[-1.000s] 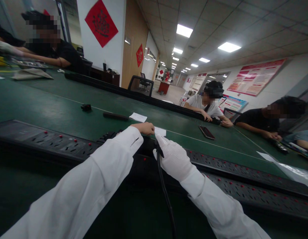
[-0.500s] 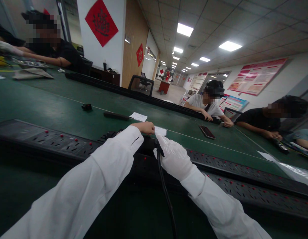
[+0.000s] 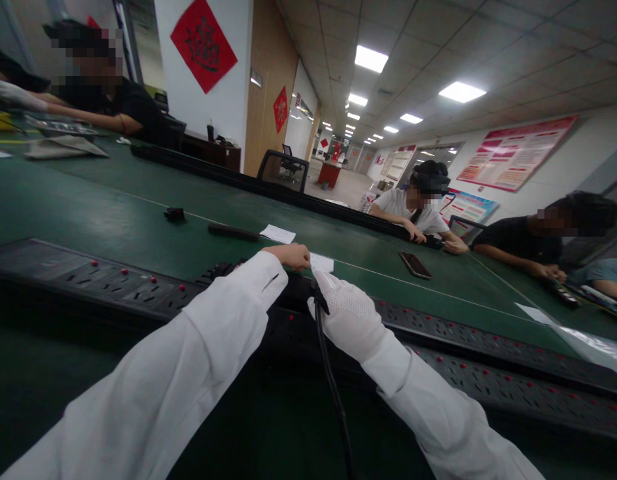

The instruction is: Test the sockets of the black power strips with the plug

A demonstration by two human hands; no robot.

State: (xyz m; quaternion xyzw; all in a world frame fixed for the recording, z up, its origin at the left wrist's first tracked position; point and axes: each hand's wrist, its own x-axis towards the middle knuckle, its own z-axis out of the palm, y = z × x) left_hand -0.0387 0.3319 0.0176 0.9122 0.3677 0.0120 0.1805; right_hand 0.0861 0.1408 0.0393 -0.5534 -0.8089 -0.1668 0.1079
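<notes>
My right hand (image 3: 349, 312), in a white dotted glove, is closed around the end of a black cable (image 3: 332, 383). The cable hangs down from the grip toward the bottom of the view. My bare left hand (image 3: 290, 255) is at the left of the glove, its fingers curled together; whatever they hold is hidden. Both hands are above a black power strip (image 3: 291, 337) with red dots that lies across the green table. A small white paper (image 3: 322, 263) lies just beyond my hands, partly covered by them.
More black strip (image 3: 488, 373) runs to the right and left. Beyond lie another paper (image 3: 277, 233), a dark bar (image 3: 232, 231), a small black part (image 3: 174, 214) and a phone (image 3: 415, 264). Several people sit around the table (image 3: 113, 200); clear plastic (image 3: 596, 350) lies at right.
</notes>
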